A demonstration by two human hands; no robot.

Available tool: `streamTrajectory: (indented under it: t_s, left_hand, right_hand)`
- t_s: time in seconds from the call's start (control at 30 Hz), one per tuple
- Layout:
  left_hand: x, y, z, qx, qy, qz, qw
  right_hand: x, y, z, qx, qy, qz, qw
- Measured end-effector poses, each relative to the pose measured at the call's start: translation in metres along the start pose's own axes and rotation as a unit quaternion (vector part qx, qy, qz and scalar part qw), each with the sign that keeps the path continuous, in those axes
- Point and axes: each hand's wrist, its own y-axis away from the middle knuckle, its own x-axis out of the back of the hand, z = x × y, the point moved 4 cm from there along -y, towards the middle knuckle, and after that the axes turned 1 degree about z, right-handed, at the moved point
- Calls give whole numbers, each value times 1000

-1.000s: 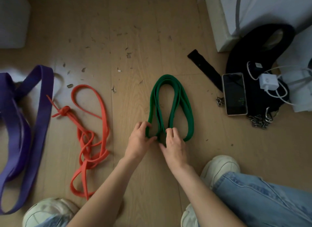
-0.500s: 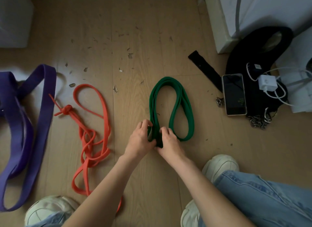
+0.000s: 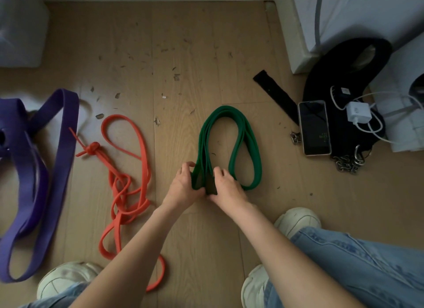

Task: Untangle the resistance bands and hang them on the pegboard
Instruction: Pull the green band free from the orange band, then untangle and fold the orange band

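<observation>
The soft, limp, grippy green band [image 3: 246, 133], coiled on the floor, is pinched at its near end by the left hand [image 3: 183, 186] and right hand [image 3: 226, 185], fingers curled round the layers, where it is best held.

A single wide-angle camera sat on the person's head and looked steeply down and forward at the light wood plank floor [image 3: 206, 55], close enough that both bare forearms filled the lower middle of the view and the pale sneakers [image 3: 296, 220] crowded its bottom edge. The far end of the floor met the white wall base along the top edge, and straight lines bowed near the borders. With only this one view, no part of the scene was shared with another.
</observation>
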Motion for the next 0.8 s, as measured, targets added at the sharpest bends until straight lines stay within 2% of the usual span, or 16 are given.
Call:
streamTrajectory:
  t_s: [0.07, 0.17, 0.2, 0.3, 0.5, 0.6, 0.67, 0.8]
  left_hand:
    - [2, 2, -3, 26, 27, 8, 999]
    - [-3, 6, -3, 22, 14, -8, 1000]
    - [-6, 7, -2, 20, 5, -14, 1000]
    - [-16, 6, 7, 9, -4, -36, 999]
    - [-36, 5, 19, 19, 104, -85, 991]
    - [-30, 4, 13, 10, 30, -80, 996]
    - [-24, 4, 9, 24, -6, -50, 998]
    - [-15, 9, 10, 68, -64, -10, 996]
  right_hand:
    - [11, 1, 6, 1, -6, 20, 1000]
    - [32, 6, 21, -26, 11, 149, 988]
    - [36, 7, 28, -49, 28, 170, 984]
    - [34, 8, 48, -146, -12, 112, 983]
    - [30, 9, 46, -47, -13, 83, 995]
    - [30, 10, 50, -58, -33, 69, 995]
    - [33, 10, 50, -80, -32, 64, 994]
    - [48, 14, 35, -88, 13, 137, 987]
